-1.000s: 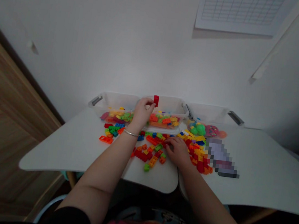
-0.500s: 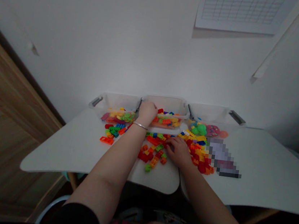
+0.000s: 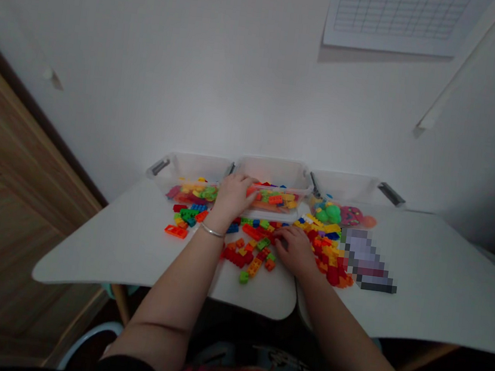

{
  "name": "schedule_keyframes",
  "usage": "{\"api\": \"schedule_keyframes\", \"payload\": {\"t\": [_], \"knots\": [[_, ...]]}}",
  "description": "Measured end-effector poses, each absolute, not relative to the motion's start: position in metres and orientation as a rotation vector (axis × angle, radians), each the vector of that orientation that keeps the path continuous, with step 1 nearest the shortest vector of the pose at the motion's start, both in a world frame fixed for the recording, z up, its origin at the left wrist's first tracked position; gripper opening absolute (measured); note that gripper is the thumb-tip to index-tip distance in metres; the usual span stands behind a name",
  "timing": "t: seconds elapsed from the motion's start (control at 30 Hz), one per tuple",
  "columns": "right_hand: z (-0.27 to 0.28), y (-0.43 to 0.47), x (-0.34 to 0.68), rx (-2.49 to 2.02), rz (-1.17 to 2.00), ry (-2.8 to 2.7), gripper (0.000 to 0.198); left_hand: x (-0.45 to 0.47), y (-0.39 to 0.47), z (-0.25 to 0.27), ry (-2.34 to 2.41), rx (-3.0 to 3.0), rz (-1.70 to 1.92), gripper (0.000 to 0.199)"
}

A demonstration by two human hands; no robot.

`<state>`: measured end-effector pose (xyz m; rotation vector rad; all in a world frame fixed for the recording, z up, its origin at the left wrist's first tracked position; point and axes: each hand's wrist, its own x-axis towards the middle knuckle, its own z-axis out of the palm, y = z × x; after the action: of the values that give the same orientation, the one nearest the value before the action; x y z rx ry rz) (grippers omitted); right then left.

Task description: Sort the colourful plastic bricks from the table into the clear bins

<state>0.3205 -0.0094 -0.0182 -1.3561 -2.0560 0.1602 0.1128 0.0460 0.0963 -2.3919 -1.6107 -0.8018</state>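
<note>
My left hand (image 3: 234, 197), a silver bangle at its wrist, reaches the near left corner of the middle clear plastic bin (image 3: 277, 166). Its fingers are apart and no brick shows in them. Colourful building bricks (image 3: 276, 200) lie inside that bin. My right hand (image 3: 297, 250) rests low at the right side of loose bricks (image 3: 239, 255) spread before the bin. Its fingers are bent inward, with red at the fingertips; what they hold is hidden. A green brick (image 3: 263, 244) lies just left of the right thumb.
A left bin (image 3: 200, 160) holds mixed coloured pieces; a right bin (image 3: 347, 180) holds green, pink and orange toys. More bricks (image 3: 333, 259) are heaped right of my right hand, beside a pixelated object (image 3: 367, 260). The white table (image 3: 100, 245) stands against the wall.
My left hand has drawn back slightly left and toward me from above the middle bin, and its fingers have spread. My right hand stays almost in place.
</note>
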Motion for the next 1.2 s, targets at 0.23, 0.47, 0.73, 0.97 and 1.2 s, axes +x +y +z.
{"api": "schedule_keyframes", "payload": {"t": [0.23,0.47,0.73,0.97,1.2], "knots": [[-0.020,-0.009,0.320,-1.337,0.133,-2.059,0.017,0.102,0.006,0.076,-1.668,-2.266,-0.823,0.037],[-0.018,-0.011,0.320,-1.338,0.141,-2.058,0.017,0.101,-0.011,0.039,-1.581,-2.530,-0.386,0.026],[-0.019,-0.009,0.321,-1.337,0.125,-2.055,0.016,0.097,-0.004,0.028,-1.698,-2.471,-0.339,0.024],[-0.020,-0.009,0.320,-1.342,0.136,-2.051,0.015,0.094,0.001,0.019,-1.717,-2.477,-0.369,0.021],[-0.019,-0.010,0.320,-1.343,0.156,-2.041,0.016,0.091,0.002,0.016,-1.722,-2.521,-0.376,0.019]]}}
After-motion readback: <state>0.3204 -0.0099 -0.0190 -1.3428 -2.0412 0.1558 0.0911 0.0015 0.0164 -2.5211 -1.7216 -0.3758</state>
